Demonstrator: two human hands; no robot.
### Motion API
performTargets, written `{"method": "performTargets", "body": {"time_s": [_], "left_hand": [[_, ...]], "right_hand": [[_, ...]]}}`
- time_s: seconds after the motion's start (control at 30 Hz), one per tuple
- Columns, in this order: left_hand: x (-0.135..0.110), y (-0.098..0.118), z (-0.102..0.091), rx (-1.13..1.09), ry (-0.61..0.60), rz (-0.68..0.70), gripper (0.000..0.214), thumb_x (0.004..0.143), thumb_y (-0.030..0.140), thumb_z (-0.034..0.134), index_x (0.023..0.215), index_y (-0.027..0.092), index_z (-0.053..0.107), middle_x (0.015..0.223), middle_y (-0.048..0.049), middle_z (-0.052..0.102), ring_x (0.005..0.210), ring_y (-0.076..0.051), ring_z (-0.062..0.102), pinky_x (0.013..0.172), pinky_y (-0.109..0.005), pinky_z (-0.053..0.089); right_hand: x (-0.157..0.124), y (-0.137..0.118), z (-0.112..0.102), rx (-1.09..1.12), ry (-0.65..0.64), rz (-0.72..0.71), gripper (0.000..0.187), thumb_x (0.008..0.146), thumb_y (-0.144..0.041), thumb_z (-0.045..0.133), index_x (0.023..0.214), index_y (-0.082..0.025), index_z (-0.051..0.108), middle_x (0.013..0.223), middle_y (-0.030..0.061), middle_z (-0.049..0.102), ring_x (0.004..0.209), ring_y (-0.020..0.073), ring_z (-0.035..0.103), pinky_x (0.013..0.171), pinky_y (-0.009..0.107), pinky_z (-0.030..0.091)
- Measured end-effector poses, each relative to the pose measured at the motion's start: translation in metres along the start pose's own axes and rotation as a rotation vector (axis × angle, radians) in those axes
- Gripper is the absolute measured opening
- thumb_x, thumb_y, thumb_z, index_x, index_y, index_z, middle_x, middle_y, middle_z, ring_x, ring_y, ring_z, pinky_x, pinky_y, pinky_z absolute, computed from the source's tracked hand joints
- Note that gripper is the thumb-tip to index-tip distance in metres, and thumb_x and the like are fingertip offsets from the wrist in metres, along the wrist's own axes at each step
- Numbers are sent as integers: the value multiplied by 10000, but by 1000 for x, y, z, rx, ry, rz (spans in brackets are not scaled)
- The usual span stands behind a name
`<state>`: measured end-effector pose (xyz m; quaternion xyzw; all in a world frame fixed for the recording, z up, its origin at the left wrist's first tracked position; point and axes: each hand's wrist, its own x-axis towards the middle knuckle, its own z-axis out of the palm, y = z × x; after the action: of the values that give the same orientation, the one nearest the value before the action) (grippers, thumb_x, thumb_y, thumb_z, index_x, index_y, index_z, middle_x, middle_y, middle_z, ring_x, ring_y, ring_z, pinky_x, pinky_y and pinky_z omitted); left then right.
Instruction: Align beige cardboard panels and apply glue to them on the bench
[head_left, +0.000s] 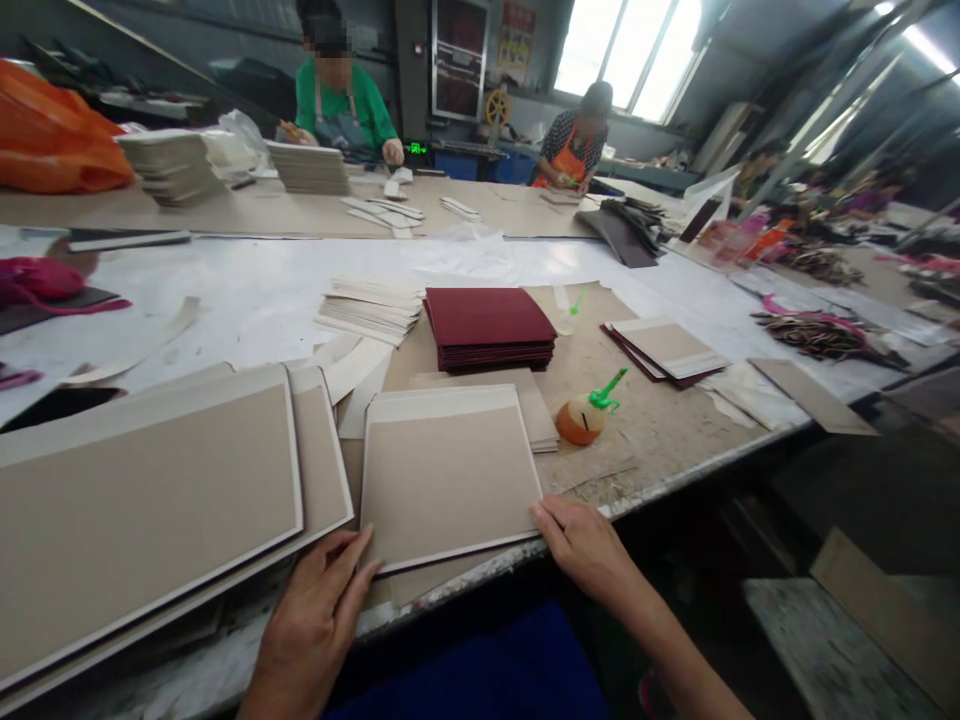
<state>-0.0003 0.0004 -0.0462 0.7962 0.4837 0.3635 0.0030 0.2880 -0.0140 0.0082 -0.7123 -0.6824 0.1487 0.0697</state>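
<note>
At six o'clock on the worktable, white-bordered board panel, apparently pinched at its four-o'clock corner by right hand; touched at its eight-o'clock corner by left hand, pinch there indeterminable. Appears light, stiff, easily dented; best held by opposite edges.

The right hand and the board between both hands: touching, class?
Touching: in the head view, the right hand meets the board at its near right corner.

No readable text, green lit display blurred, wall poster too small
</note>
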Motion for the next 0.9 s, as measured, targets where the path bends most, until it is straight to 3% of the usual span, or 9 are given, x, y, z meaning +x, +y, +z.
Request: {"method": "performTargets", "body": {"time_s": [0.6, 0.9], "left_hand": [[6, 15, -6, -40, -56, -123, 316, 866, 310, 456, 1129, 169, 560, 1005, -93, 547, 930, -207, 551, 831, -346, 463], [7, 19, -7, -5, -69, -105, 303, 863, 223, 463, 1140, 133, 544, 989, -103, 527, 923, -201, 531, 814, -343, 463]], "right_hand": [[0, 1, 0, 47, -30, 8, 301, 893, -302, 311, 625, -212, 415, 613, 3, 513, 602, 147, 486, 590, 253, 297], [2, 5, 6, -6, -17, -32, 297, 882, -317, 284, 636, -218, 418, 629, 23, 525, 613, 171, 501, 592, 272, 304]]}}
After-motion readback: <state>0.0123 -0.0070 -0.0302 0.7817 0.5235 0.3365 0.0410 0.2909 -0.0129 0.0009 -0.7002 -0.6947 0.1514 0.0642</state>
